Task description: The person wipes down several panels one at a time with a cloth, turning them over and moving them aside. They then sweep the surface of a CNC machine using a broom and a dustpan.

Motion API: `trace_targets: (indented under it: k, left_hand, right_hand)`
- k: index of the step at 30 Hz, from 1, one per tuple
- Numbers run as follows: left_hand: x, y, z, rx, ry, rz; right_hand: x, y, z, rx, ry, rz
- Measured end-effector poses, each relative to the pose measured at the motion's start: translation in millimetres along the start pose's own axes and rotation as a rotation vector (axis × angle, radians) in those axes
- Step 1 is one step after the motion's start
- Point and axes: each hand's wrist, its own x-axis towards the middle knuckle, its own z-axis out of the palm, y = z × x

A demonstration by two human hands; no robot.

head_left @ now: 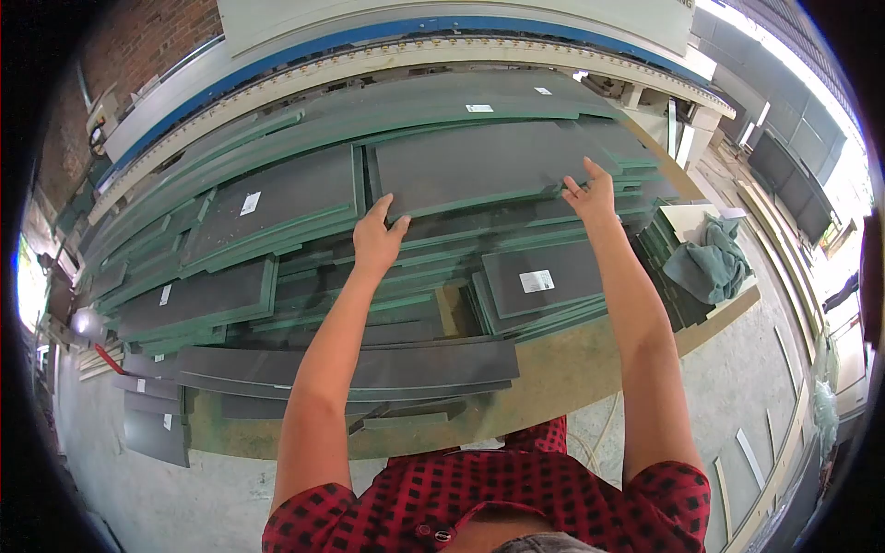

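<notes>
A wide dark board with green edges point(470, 161) lies on top of the stacked boards in the middle. At its near left corner is my left hand point(379, 235), thumb and fingers apart. Beside its near right part, my right hand point(591, 192) is raised with the fingers spread. Whether either hand touches the board cannot be told. Left of it lies another dark board bearing a white label point(251, 203). Below, nearer to me, a smaller labelled board point(544, 276) rests on a short pile.
Behind the stacks runs a long machine with a blue stripe point(369, 35). On the right, a green cloth point(710, 263) lies on a pile of small boards. Long dark panels point(350, 367) lie along the near edge. Strips point(749, 458) are on the floor at right.
</notes>
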Motion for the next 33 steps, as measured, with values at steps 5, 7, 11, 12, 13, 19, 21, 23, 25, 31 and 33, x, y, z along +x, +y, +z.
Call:
trace_targets:
  k: [5, 7, 11, 12, 13, 19, 21, 23, 25, 31, 33]
  left_hand:
    - [13, -2, 10, 0.057, 0.028, -0.044]
    - [14, -4, 12, 0.097, 0.054, -0.021]
    - [10, 2, 11, 0.188, 0.032, 0.0]
    - [6, -6, 12, 0.202, 0.051, 0.089]
    - [-2, -10, 11, 0.207, 0.069, 0.16]
    - [-100, 15, -41, -0.084, -0.248, 0.004]
    - [-126, 12, -56, -0.078, -0.31, -0.039]
    - [-146, 9, -69, -0.105, -0.335, -0.071]
    - [-162, 13, -80, -0.132, -0.346, -0.064]
    - [-185, 38, -69, -0.36, -0.531, -0.229]
    - [-186, 60, -58, -0.573, -0.564, -0.369]
  right_hand:
    - [7, -2, -6, -0.015, -0.13, 0.012]
    - [11, 2, -14, -0.011, -0.152, 0.007]
    - [10, -2, -46, -0.527, -0.289, -0.018]
    - [-10, -5, -51, -0.709, -0.241, -0.131]
    - [-27, -10, -59, -0.896, -0.187, -0.23]
    - [-52, -89, -145, -1.838, 0.259, -0.933]
    - [-61, -122, -170, -1.889, 0.408, -0.836]
    - [-65, -147, -195, -1.927, 0.565, -0.738]
    - [-69, -162, -214, -1.97, 0.615, -0.434]
    - [-60, -171, -251, -1.914, 0.539, -0.566]
    - [-57, -163, -260, -1.878, 0.599, -0.673]
